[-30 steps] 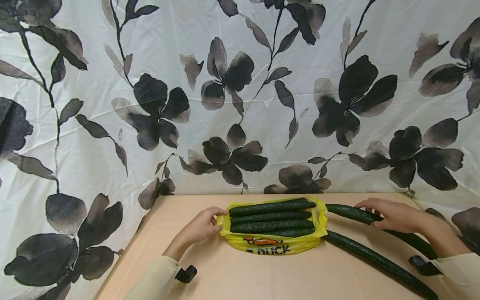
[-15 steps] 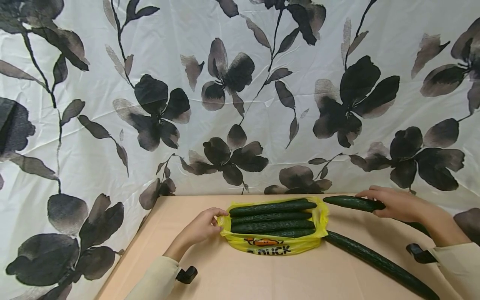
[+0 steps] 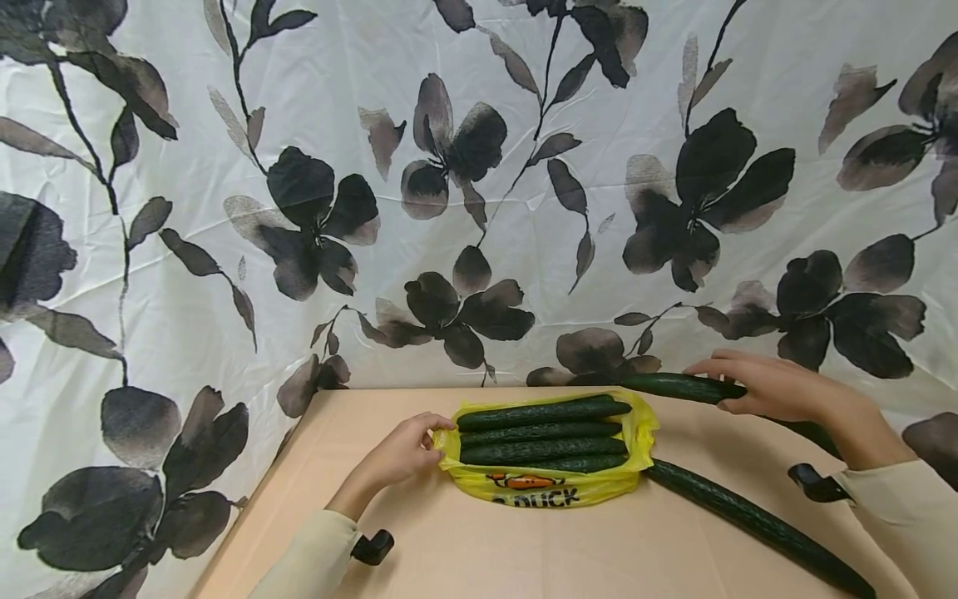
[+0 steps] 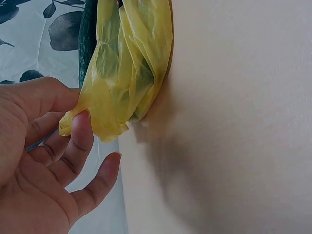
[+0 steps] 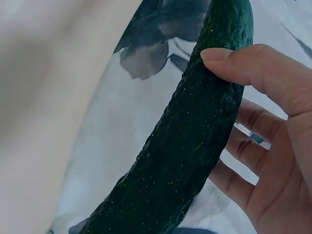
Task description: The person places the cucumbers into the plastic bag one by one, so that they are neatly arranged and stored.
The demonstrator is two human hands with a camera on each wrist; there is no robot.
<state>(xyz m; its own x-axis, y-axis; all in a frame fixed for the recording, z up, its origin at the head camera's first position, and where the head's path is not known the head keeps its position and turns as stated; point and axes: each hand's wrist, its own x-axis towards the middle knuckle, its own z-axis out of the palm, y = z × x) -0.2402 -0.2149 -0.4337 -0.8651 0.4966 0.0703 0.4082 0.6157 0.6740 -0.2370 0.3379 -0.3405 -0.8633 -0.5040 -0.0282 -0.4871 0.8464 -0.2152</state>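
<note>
A yellow plastic bag [image 3: 479, 491] with dark lettering lies on the table, its opening facing up. Several dark green cucumbers [image 3: 542, 452] rest side by side in it. At the bag's left end my left hand [image 3: 397, 453] pinches the plastic; the left wrist view shows the gathered yellow bag [image 4: 117, 73] between thumb and finger. My right hand [image 3: 786, 387] grips a long cucumber [image 3: 666, 385] raised beyond the bag's upper right corner. In the right wrist view, the thumb lies across this cucumber [image 5: 170, 131], with the fingers behind it.
Another long cucumber [image 3: 756, 524] lies slantwise on the table, its far end by the bag's right edge. The pale tan table [image 3: 464, 557] meets a floral cloth [image 3: 569, 249] hanging behind its back edge.
My right hand has lifted the cucumber off the table and carried it up and leftward, toward the back of the bag. The left hand and the bag stay nearly still.
</note>
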